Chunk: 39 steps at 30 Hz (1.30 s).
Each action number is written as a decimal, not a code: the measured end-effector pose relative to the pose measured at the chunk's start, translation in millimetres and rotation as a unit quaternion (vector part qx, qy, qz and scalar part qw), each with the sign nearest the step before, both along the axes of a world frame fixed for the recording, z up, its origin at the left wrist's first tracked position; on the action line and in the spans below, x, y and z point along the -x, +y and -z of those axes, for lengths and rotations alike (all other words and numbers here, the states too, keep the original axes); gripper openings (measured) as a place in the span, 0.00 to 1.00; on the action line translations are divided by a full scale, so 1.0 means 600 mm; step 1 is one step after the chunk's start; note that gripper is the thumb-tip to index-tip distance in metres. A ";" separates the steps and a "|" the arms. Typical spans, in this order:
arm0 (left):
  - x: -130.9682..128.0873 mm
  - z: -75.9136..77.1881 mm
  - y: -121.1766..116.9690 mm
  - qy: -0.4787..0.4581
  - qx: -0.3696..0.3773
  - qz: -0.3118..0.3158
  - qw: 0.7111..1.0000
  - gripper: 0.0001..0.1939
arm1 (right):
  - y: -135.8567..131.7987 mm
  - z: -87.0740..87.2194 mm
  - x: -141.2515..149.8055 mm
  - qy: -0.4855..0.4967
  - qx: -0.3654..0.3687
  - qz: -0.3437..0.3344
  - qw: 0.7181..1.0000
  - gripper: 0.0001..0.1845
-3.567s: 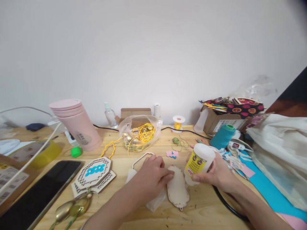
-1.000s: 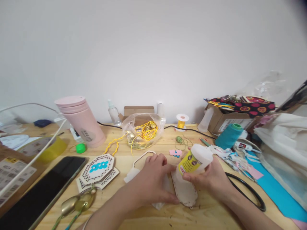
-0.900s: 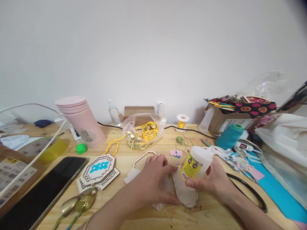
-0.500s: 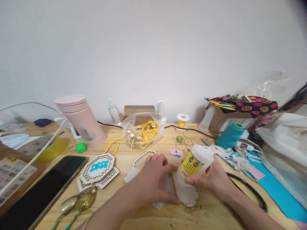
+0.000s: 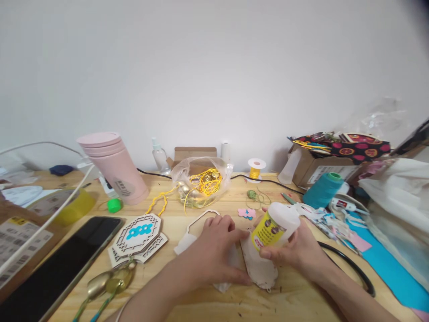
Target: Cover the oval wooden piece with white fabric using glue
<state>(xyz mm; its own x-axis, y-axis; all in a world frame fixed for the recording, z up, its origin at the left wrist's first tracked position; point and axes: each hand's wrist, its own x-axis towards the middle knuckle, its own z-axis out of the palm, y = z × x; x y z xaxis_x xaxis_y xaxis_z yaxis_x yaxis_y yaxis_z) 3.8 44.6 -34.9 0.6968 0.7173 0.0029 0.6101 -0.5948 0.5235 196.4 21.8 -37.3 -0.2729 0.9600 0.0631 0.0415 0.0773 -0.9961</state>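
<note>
Wooden desk (image 5: 187,308) against a plain white wall is what I am working on, crowded with craft bits. My right hand (image 5: 298,252) is wrapping closed around a glue bottle (image 5: 273,226) with a yellow label, tipping it nozzle-down so its tip is meeting the pale wooden cutout (image 5: 259,266) lying flat in front of me; the tilt is letting glue run onto the piece. My left hand (image 5: 214,257) is pressing palm-down, fingers spread and gripping nothing, on the cutout's left edge and on the white tissue (image 5: 186,243) under it, pinning both so the piece is not sliding under the nozzle. Just behind my left fingers a thin wooden frame outline (image 5: 201,219) is lying on the desk. Farther left, a finished octagonal ornament (image 5: 139,235) with a blue centre is sitting beside a dark phone (image 5: 63,268). A pink tumbler (image 5: 114,167) and a bag of yellow cord (image 5: 201,181) are standing well behind, and a teal thread spool (image 5: 323,190) is lying to my right.
</note>
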 end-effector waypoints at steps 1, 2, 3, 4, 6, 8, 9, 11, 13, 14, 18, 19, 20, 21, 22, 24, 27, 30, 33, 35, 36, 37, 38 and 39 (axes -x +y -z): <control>0.000 0.000 0.000 0.001 0.002 -0.001 1.000 0.32 | 0.000 0.000 -0.001 0.000 0.002 0.004 1.000 0.13; 0.001 0.000 0.000 0.002 0.003 -0.002 1.000 0.32 | 0.000 0.000 -0.001 0.000 0.003 0.007 1.000 0.13; 0.001 0.000 0.000 0.004 0.003 -0.001 1.000 0.32 | -0.001 0.000 -0.002 -0.001 0.004 0.007 1.000 0.12; 0.001 0.000 -0.001 0.004 0.002 -0.001 1.000 0.32 | -0.001 0.000 -0.002 -0.001 0.004 0.002 1.000 0.13; 0.001 -0.001 -0.002 0.005 -0.001 0.000 1.000 0.31 | -0.003 0.001 -0.003 -0.003 0.000 -0.015 1.000 0.16; 0.001 -0.001 -0.003 0.005 -0.004 -0.001 1.000 0.31 | -0.004 0.001 -0.003 -0.005 -0.004 -0.023 1.000 0.16; 0.001 -0.001 -0.003 0.004 -0.004 0.000 1.000 0.31 | -0.004 0.002 -0.004 -0.004 -0.004 -0.020 1.000 0.16; 0.000 -0.001 -0.002 0.003 -0.005 0.003 1.000 0.31 | -0.004 0.004 -0.005 -0.003 -0.002 -0.008 1.000 0.14; 0.000 0.000 0.000 0.004 -0.005 0.003 1.000 0.32 | -0.005 0.004 -0.005 -0.003 0.003 -0.011 1.000 0.15; 0.000 0.001 0.001 0.006 -0.004 0.002 1.000 0.33 | -0.005 0.003 -0.006 -0.007 0.005 -0.019 1.000 0.16; -0.001 0.002 0.005 0.009 -0.002 0.009 1.000 0.32 | -0.008 -0.002 -0.008 -0.007 0.003 -0.029 1.000 0.17; -0.001 0.002 0.005 0.007 -0.003 0.011 1.000 0.32 | -0.009 -0.003 -0.008 0.000 0.002 -0.028 1.000 0.17; -0.001 0.001 0.005 0.006 -0.003 0.014 1.000 0.31 | -0.010 -0.003 -0.008 0.008 0.004 -0.030 0.999 0.17; -0.001 0.001 0.005 0.005 -0.003 0.015 1.000 0.32 | -0.010 -0.003 -0.008 0.014 0.009 -0.033 0.999 0.18; -0.001 0.000 0.005 0.005 -0.003 0.015 1.000 0.32 | -0.011 -0.003 -0.008 0.016 0.016 -0.032 0.999 0.19; -0.001 -0.001 0.004 0.006 -0.004 0.017 1.000 0.33 | -0.012 -0.002 -0.008 0.018 0.026 -0.028 0.999 0.22; -0.001 -0.001 0.003 0.009 -0.005 0.019 1.000 0.32 | -0.012 -0.002 -0.007 0.030 0.018 -0.037 0.999 0.18; -0.001 0.001 0.004 0.015 -0.013 0.015 1.000 0.32 | -0.012 -0.006 -0.007 0.027 0.005 -0.065 0.997 0.16; 0.000 0.004 0.005 0.017 -0.017 0.017 1.000 0.33 | -0.012 -0.007 -0.009 0.027 0.004 -0.069 0.997 0.16; 0.001 0.004 0.005 0.014 -0.016 0.018 1.000 0.33 | -0.012 -0.007 -0.010 0.035 0.010 -0.067 0.997 0.14; 0.001 0.004 0.005 0.013 -0.016 0.018 1.000 0.33 | -0.012 -0.007 -0.010 0.036 0.013 -0.068 0.997 0.14; 0.001 0.004 0.004 0.012 -0.016 0.017 1.000 0.33 | -0.012 -0.006 -0.010 0.034 0.015 -0.070 0.997 0.14; 0.001 0.003 0.004 0.013 -0.014 0.016 1.000 0.33 | -0.012 -0.006 -0.010 0.029 0.017 -0.073 0.997 0.14; 0.000 0.002 0.004 0.015 -0.012 0.016 1.000 0.33 | -0.012 -0.007 -0.009 0.025 0.018 -0.076 0.997 0.15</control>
<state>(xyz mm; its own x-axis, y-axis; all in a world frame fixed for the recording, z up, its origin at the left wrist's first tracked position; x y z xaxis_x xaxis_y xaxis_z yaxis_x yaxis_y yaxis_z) 3.5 46.9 -36.1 0.7196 0.6944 -0.0010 0.6052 -0.6265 0.4912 201.8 14.6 -33.3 -0.4130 0.9095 0.0466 -0.0185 0.0427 -0.9989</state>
